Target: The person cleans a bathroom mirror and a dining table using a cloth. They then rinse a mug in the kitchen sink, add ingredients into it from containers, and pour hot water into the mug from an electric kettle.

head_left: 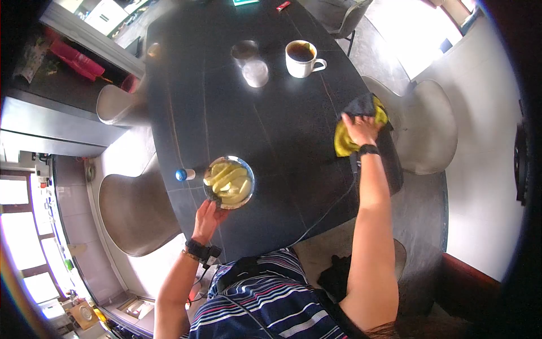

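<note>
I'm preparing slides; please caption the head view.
At a dark, veined table: right hand on a yellow-and-grey cloth, left hand at a round, shiny-rimmed dish of yellow-green slices.

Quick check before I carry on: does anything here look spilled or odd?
Nothing clearly stands out. The mug is upright, the slices sit in the dish, and your right hand rests on the cloth. No spill shows; I can't tell whether the blue-capped container stands or lies.

Pale wall (pixel 480 130), grey floor (pixel 419 209), bright windows (pixel 20 212)
</note>
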Motion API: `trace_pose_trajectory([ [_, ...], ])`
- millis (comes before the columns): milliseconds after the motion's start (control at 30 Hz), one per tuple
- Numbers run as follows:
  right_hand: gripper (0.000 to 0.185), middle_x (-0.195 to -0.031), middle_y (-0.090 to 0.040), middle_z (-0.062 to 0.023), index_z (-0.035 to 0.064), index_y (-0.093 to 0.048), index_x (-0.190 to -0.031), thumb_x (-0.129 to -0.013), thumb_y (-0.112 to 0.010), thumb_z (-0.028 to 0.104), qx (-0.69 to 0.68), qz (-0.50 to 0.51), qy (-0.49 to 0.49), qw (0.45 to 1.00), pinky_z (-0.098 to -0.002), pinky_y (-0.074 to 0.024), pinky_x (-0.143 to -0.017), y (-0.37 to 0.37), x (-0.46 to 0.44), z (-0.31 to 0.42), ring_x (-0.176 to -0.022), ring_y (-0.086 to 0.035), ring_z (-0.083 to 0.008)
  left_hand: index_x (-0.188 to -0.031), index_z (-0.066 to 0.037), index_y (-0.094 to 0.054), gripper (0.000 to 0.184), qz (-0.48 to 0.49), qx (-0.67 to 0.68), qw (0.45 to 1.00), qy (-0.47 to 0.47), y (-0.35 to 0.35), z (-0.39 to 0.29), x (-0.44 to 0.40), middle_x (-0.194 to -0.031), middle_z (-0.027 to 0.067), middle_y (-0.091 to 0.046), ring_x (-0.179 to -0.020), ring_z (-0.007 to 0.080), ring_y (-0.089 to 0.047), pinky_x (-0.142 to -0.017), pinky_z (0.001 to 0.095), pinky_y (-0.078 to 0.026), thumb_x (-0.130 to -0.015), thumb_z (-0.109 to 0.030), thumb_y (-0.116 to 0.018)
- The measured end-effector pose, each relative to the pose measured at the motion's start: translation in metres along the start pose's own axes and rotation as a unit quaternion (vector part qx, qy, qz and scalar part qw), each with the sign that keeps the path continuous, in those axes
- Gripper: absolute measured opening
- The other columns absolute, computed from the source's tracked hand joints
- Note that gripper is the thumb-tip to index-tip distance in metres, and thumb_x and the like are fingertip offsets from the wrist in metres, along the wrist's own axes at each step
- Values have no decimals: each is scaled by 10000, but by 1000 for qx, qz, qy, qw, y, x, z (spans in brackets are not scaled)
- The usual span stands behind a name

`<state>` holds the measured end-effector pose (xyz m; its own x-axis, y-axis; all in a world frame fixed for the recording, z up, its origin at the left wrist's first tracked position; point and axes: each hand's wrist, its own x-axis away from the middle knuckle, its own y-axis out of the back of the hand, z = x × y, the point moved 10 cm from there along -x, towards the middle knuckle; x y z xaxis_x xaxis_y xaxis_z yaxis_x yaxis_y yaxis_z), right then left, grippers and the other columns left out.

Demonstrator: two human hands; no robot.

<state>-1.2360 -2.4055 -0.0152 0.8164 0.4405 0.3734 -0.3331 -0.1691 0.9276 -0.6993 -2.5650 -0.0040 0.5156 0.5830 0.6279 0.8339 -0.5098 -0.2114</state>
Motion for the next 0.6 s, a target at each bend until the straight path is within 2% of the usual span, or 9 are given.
trace_pose_trajectory([
  [133, 834, -1498, -278, -129, 105, -413, -1392, -874, -163, 709, 4, 4, -83, 997, -602, -71, -1106, -10, 36, -79, -1396, -183, -337, -1268, -40, -422, 330, 32, 40, 998, -36, -12, -12, -6, -1145, 108, -587, -1017, 220, -610, -867, 356, -500, -955, -145, -437],
  [200, 784, -1336, -472, -207, 25, -551, -1243, -908, -220, 651, -2, -119, -64, 991, -558, -240, -1059, -13, 64, -105, -1270, -369, -389, -1297, -47, -403, 381, 45, 56, 996, -46, -15, -17, -9, -1146, 104, -586, -996, 215, -617, -855, 353, -511, -926, -115, -448],
  [267, 730, -1271, -520, -223, 8, -608, -1152, -921, -267, 612, 19, -190, -46, 981, -557, -278, -1024, -25, 93, -114, -1221, -401, -403, -1324, -60, -383, 417, 34, 37, 998, -38, -13, -18, -10, -1148, 108, -585, -990, 217, -622, -856, 356, -519, -917, -109, -463],
  [333, 757, -1344, -452, -203, 40, -586, -1199, -917, -216, 636, 19, -67, -47, 996, -634, -130, -1067, -56, 120, -107, -1289, -323, -388, -1334, -70, -374, 440, 45, -5, 998, -39, -12, -18, -13, -1149, 111, -584, -994, 225, -624, -847, 355, -528, -907, -92, -478],
  [367, 726, -1251, -518, -223, 22, -636, -1098, -929, -239, 605, 18, -80, -24, 996, -646, -139, -1051, -54, 138, -101, -1243, -364, -403, -1330, -66, -377, 446, 32, 9, 999, -31, -19, -18, -13, -1139, 111, -587, -966, 213, -627, -825, 350, -538, -898, -76, -487],
  [400, 706, -1221, -535, -226, 12, -647, -1063, -933, -262, 588, 36, -104, -9, 994, -650, -127, -1056, -54, 152, -90, -1232, -377, -412, -1331, -67, -377, 451, 53, -8, 998, -41, -26, -15, -25, -1133, 111, -587, -935, 212, -632, -816, 347, -541, -892, -68, -485],
  [533, 713, -1235, -527, -266, -37, -634, -1090, -929, -298, 571, 51, -42, 56, 996, -653, -80, -1072, -73, 197, -34, -1276, -348, -431, -1354, -25, -339, 494, 106, -42, 992, -49, -78, -18, -58, -1083, 138, -600, -892, 203, -641, -761, 322, -547, -887, -76, -492],
  [567, 710, -1248, -516, -284, -45, -642, -1080, -926, -313, 564, 26, -102, 90, 990, -662, -65, -1069, -82, 207, -23, -1296, -325, -440, -1361, -16, -327, 504, 108, -57, 991, -50, -90, -17, -66, -1064, 142, -603, -889, 201, -642, -749, 318, -545, -888, -79, -491],
  [600, 699, -1229, -525, -290, -29, -654, -1062, -920, -324, 570, 22, -106, 102, 989, -667, -69, -1064, -82, 221, -6, -1275, -350, -444, -1367, -6, -315, 514, 111, -73, 990, -50, -105, -20, -72, -1044, 146, -606, -886, 199, -643, -736, 313, -543, -889, -81, -489],
])
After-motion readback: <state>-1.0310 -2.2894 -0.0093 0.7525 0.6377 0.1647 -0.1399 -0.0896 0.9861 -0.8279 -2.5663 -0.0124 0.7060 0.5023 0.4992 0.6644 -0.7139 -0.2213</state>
